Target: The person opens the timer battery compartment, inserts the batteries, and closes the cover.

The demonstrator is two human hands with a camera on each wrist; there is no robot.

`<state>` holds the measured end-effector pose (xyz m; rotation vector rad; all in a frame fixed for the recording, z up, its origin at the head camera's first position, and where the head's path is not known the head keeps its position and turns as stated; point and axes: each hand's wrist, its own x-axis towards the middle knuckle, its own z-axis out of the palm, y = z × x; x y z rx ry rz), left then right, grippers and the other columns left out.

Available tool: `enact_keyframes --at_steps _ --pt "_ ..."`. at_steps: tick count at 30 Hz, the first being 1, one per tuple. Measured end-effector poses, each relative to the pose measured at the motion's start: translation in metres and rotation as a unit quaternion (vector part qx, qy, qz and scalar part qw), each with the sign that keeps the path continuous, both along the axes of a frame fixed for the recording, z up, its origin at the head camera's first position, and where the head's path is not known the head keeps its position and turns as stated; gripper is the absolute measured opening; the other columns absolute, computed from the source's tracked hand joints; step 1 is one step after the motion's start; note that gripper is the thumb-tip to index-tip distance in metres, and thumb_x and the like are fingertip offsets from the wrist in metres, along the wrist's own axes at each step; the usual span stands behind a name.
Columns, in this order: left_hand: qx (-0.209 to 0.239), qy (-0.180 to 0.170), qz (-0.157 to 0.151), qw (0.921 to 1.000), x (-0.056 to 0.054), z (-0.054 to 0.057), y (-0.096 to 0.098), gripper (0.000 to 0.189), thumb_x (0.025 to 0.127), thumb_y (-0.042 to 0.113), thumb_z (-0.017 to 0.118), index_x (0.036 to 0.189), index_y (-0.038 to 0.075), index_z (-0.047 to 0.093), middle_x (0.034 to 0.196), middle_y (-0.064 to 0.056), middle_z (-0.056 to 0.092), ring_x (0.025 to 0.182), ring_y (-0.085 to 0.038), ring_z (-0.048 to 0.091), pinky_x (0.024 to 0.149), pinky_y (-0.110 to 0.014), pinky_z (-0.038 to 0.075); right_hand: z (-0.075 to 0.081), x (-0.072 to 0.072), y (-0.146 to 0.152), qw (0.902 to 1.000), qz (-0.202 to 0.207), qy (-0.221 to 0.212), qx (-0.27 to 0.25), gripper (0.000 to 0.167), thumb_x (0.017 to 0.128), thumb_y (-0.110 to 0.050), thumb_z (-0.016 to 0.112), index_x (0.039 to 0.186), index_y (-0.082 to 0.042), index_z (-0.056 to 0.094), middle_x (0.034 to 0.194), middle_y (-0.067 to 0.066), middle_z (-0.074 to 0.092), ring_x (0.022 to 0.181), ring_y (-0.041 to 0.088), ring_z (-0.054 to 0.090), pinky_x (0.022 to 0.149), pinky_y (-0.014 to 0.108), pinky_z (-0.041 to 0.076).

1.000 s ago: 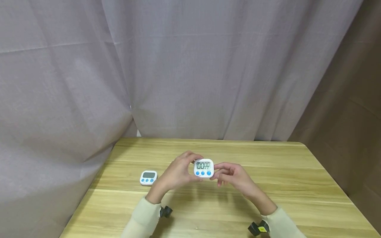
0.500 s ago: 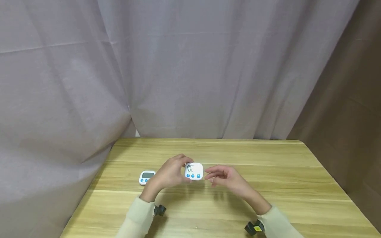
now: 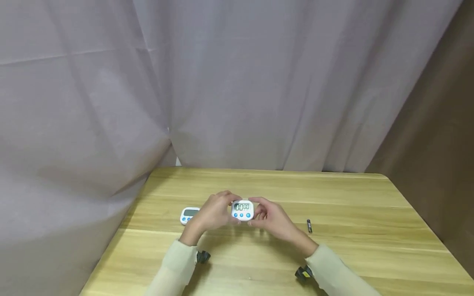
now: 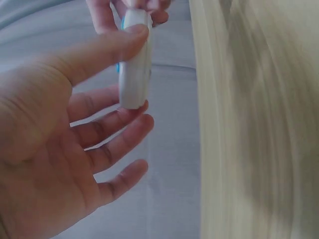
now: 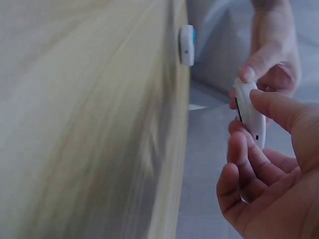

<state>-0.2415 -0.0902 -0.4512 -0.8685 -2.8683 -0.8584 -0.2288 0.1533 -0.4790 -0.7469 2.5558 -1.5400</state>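
Head view, and I'm looking at a white timer [image 3: 242,210] held up above the counter [image 3: 355,246], reading 00 00. The left hand [image 3: 214,213] pinches one end, fingers narrow on it; the right hand [image 3: 275,220] pinches the other end, just as snug. Behind the left hand and partly hidden by it, I spot a second timer [image 3: 189,213]. Beyond the right hand lies a small dark battery [image 3: 309,226].

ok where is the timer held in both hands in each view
Head: held timer, lower half, near the middle across.
Left wrist: held timer, upper half, slightly left of centre.
Right wrist: held timer, right of centre, around half height.
Shared landmark: wooden table.
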Motion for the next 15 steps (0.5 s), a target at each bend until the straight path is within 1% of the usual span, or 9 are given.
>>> enact_keyframes --at_steps 4,7,9,11,13,15 --pt "-0.020 -0.001 0.009 0.9998 -0.004 -0.005 0.003 0.070 0.075 0.024 0.097 0.138 0.009 0.069 0.125 -0.004 0.073 0.108 -0.020 0.068 0.099 -0.045 0.052 -0.003 -0.010 -0.006 0.9996 0.007 0.005 0.028 0.070 0.080 -0.005 0.090 0.143 0.001 0.059 0.087 0.001 0.069 0.071 0.013 0.062 0.060 0.024 0.058" --pt "-0.029 -0.015 0.013 0.9994 -0.006 -0.008 0.003 0.070 0.075 0.021 0.097 0.138 0.008 0.069 0.126 -0.005 0.074 0.105 -0.019 0.068 0.096 -0.040 0.056 -0.004 -0.017 -0.011 0.9969 0.013 0.027 0.073 0.064 0.080 -0.008 0.091 0.136 0.003 0.062 0.082 -0.001 0.067 0.067 0.010 0.061 0.056 0.023 0.055" --pt "-0.032 -0.030 0.015 0.9989 -0.007 -0.010 0.002 0.069 0.076 0.018 0.096 0.138 0.007 0.068 0.127 -0.006 0.074 0.104 -0.017 0.067 0.093 -0.035 0.058 -0.003 -0.021 -0.014 0.9920 0.018 0.051 0.114 0.062 0.079 -0.013 0.093 0.131 0.003 0.065 0.079 -0.004 0.066 0.064 0.008 0.059 0.055 0.022 0.053" --pt "-0.029 -0.044 0.016 0.9985 -0.007 -0.011 0.001 0.067 0.077 0.015 0.095 0.137 0.005 0.068 0.126 -0.007 0.074 0.101 -0.017 0.068 0.089 -0.032 0.059 -0.002 -0.026 -0.018 0.9851 0.025 0.069 0.156 0.060 0.078 -0.017 0.094 0.128 0.002 0.066 0.076 -0.007 0.065 0.062 0.006 0.058 0.053 0.021 0.050" --pt "-0.031 -0.053 0.015 0.9980 -0.008 -0.013 0.000 0.065 0.077 0.012 0.095 0.136 0.005 0.069 0.125 -0.008 0.075 0.101 -0.017 0.068 0.089 -0.031 0.059 -0.001 -0.029 -0.021 0.9797 0.033 0.072 0.184 0.059 0.077 -0.021 0.094 0.125 0.000 0.067 0.075 -0.008 0.064 0.061 0.006 0.057 0.053 0.022 0.048" --pt "-0.037 -0.056 0.013 0.9977 -0.009 -0.015 0.000 0.064 0.076 0.010 0.095 0.135 0.005 0.070 0.125 -0.008 0.075 0.101 -0.016 0.068 0.090 -0.030 0.059 0.000 -0.031 -0.024 0.9766 0.040 0.063 0.202 0.057 0.078 -0.023 0.095 0.123 -0.002 0.067 0.074 -0.008 0.064 0.061 0.007 0.057 0.052 0.023 0.048"
